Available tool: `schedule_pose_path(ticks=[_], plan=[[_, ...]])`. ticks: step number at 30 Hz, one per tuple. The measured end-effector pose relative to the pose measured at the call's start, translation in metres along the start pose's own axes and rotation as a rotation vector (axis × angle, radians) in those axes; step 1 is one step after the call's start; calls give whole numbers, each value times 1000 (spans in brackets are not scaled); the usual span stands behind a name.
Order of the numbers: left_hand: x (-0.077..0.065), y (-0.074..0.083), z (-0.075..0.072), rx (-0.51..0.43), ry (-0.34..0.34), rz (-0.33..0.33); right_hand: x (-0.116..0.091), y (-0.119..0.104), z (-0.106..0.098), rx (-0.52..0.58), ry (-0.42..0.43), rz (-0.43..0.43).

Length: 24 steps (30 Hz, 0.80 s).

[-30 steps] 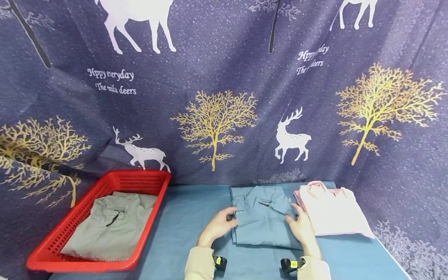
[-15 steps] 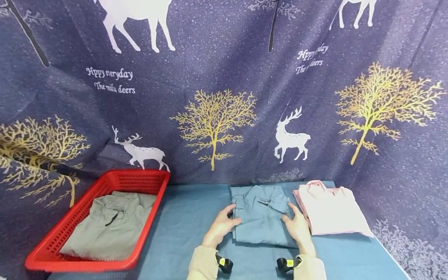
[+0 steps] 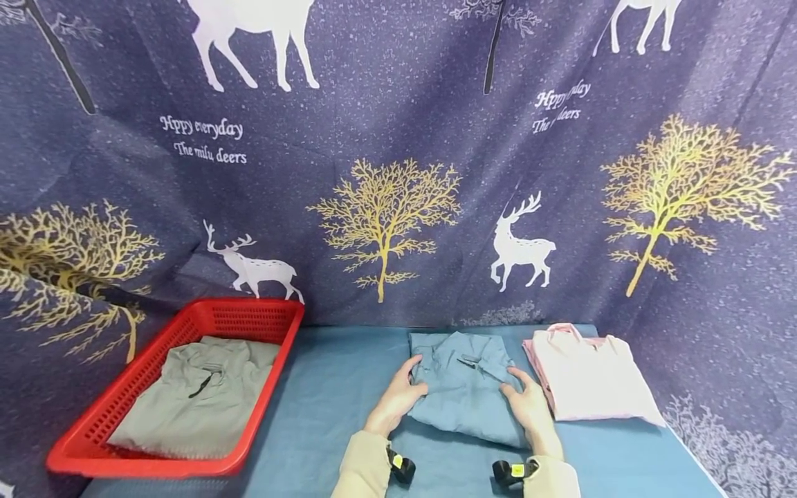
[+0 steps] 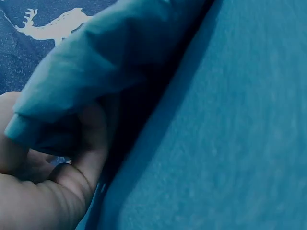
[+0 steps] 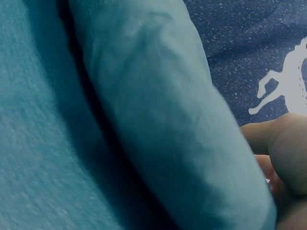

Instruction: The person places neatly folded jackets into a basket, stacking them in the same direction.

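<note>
A folded blue jacket (image 3: 461, 401) with a zipper at its collar lies between my hands in the head view. My left hand (image 3: 396, 400) grips its left edge; in the left wrist view the thumb and fingers (image 4: 93, 143) curl round the cloth. On the opposite edge, my right hand (image 3: 529, 408) holds the jacket, though its fingers are mostly hidden behind the fabric in the right wrist view. Dark shadow shows under the near part of the jacket, which stands a little off the blue table cover (image 3: 336, 387).
At the left stands a red basket (image 3: 274, 394) with a folded grey-green jacket (image 3: 193, 408) inside. A folded pink garment (image 3: 600, 380) lies close to the right of the blue jacket. A deer-print curtain (image 3: 398, 124) hangs behind the table.
Both hands have closed in on the jacket's side edges and taken hold. Its near edge has come up off the table. The basket and pink garment stay put.
</note>
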State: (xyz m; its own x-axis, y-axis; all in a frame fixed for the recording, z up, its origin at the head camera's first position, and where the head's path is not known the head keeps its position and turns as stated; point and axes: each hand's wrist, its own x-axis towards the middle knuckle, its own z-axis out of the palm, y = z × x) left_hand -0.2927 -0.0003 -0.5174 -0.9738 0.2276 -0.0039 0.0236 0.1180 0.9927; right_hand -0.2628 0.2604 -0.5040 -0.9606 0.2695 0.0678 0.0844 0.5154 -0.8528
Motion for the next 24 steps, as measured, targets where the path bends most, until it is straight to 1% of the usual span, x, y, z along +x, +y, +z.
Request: schedule_pose_path(ticks=[4, 6, 11, 14, 20, 24], plan=[[3, -5, -2, 11, -8, 9, 0, 0, 5, 33, -2, 14], [4, -7, -2, 19, -14, 1, 1, 1, 7, 31, 6, 5], [3, -8, -1, 55, -1, -9, 2, 1, 9, 20, 35, -21], [3, -8, -1, 70, 12, 15, 1, -2, 8, 29, 63, -39], [2, -4, -6, 107, 53, 95, -2, -15, 12, 20, 106, -68], [-1, 5, -14, 109, 53, 109, -4, -28, 16, 13, 115, -82]])
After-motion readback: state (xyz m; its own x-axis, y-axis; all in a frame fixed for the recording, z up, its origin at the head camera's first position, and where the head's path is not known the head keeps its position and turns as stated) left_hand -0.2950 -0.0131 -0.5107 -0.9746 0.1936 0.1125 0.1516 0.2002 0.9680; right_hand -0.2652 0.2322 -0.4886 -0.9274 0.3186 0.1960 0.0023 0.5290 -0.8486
